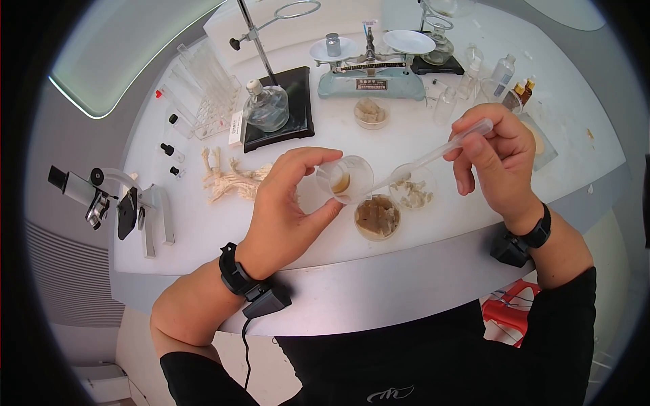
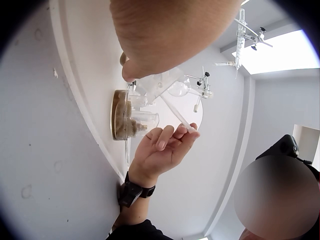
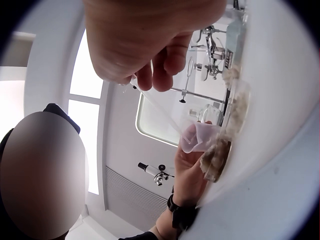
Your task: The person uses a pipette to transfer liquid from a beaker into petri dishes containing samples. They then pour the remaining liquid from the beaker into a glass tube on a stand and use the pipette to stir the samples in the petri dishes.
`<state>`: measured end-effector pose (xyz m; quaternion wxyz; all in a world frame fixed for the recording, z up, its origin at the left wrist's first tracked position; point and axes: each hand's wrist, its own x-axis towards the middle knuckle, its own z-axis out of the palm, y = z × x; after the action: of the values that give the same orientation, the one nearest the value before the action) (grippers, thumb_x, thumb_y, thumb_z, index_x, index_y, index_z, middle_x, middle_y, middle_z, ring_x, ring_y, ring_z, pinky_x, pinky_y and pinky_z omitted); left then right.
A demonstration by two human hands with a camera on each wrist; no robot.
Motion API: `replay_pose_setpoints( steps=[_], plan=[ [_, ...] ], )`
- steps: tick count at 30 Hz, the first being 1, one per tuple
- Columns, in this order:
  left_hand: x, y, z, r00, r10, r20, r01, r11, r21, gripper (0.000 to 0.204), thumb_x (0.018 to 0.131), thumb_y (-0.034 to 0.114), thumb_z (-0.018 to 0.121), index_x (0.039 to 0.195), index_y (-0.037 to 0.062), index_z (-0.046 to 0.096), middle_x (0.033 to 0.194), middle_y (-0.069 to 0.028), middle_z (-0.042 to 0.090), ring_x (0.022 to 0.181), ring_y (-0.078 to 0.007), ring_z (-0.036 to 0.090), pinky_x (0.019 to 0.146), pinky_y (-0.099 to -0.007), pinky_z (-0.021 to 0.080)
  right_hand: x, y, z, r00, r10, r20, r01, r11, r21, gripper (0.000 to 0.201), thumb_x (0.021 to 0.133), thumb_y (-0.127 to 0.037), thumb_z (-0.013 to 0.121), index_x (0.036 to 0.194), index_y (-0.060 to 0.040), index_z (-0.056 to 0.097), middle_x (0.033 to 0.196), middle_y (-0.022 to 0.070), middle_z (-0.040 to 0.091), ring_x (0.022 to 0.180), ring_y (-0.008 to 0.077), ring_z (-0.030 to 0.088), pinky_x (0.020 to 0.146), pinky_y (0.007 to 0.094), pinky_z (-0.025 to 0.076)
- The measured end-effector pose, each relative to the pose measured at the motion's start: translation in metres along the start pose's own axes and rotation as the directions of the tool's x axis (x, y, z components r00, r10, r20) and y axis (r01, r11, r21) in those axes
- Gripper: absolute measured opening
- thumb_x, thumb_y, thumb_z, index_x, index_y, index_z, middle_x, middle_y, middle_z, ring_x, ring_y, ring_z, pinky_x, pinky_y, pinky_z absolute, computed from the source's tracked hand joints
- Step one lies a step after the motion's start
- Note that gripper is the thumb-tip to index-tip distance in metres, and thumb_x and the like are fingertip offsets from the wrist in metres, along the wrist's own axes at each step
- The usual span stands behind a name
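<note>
My left hand (image 1: 288, 203) holds a small clear plastic cup (image 1: 359, 172) between thumb and fingers, tilted so its mouth faces up toward the head camera. A little brownish liquid (image 1: 344, 183) lies in the cup. In my right hand (image 1: 501, 159), thumb and fingers pinch a translucent plastic dropper (image 1: 431, 158) near its bulb end. The dropper slants down to the left, its tip at the cup's rim. Just below the cup sits a round dish of wet brown chunks (image 1: 379, 216); beside it, another dish holds pale broken pieces (image 1: 414, 194).
A balance scale (image 1: 371, 84) stands at the back, with a dish of pale lumps (image 1: 372, 111) before it. To the left are a ring stand (image 1: 294, 101), a glass spirit lamp (image 1: 266, 111), pale branching coral-like pieces (image 1: 227, 179) and a microscope (image 1: 128, 203). Several bottles (image 1: 502, 73) stand at the back right.
</note>
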<state>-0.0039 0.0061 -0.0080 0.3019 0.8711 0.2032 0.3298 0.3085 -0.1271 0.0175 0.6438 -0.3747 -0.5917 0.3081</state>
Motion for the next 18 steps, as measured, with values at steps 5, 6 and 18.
replay_pose_setpoints(
  steps=[5,6,18],
  plan=[
    [0.0000,0.0015,-0.0004,1.000,-0.018,-0.005,0.018,1.000,0.012,0.057,0.090,0.003,0.090,0.143,0.0046,0.070,0.142,-0.0094,0.074,0.129,-0.0229,0.069,0.114,-0.0396,0.052,-0.0011,0.0017,0.0000,0.996,0.017,0.084,-0.019,1.000,0.025,0.016,0.112,-0.008,0.075,0.124,0.0010,0.072,0.097,0.0094,0.080,0.063,0.0056,0.068,0.052,0.0208,0.051],
    [-0.0001,0.0008,-0.0003,1.000,-0.014,-0.005,0.014,1.000,0.012,0.057,0.090,0.003,0.090,0.144,0.0045,0.070,0.142,-0.0093,0.074,0.129,-0.0227,0.069,0.113,-0.0395,0.052,-0.0016,0.0004,0.0012,0.993,0.046,0.107,-0.048,0.999,0.015,0.015,0.112,-0.008,0.075,0.123,0.0009,0.072,0.097,0.0091,0.079,0.064,0.0057,0.069,0.053,0.0210,0.052],
    [0.0004,0.0004,-0.0001,1.000,-0.016,-0.007,0.016,1.000,0.013,0.057,0.090,0.004,0.091,0.144,0.0041,0.070,0.143,-0.0100,0.074,0.130,-0.0227,0.069,0.114,-0.0397,0.052,-0.0016,-0.0040,0.0033,0.970,0.126,0.210,-0.117,0.992,-0.054,0.014,0.106,-0.007,0.083,0.116,0.0002,0.076,0.095,0.0078,0.081,0.065,0.0060,0.070,0.055,0.0217,0.056]
  ],
)
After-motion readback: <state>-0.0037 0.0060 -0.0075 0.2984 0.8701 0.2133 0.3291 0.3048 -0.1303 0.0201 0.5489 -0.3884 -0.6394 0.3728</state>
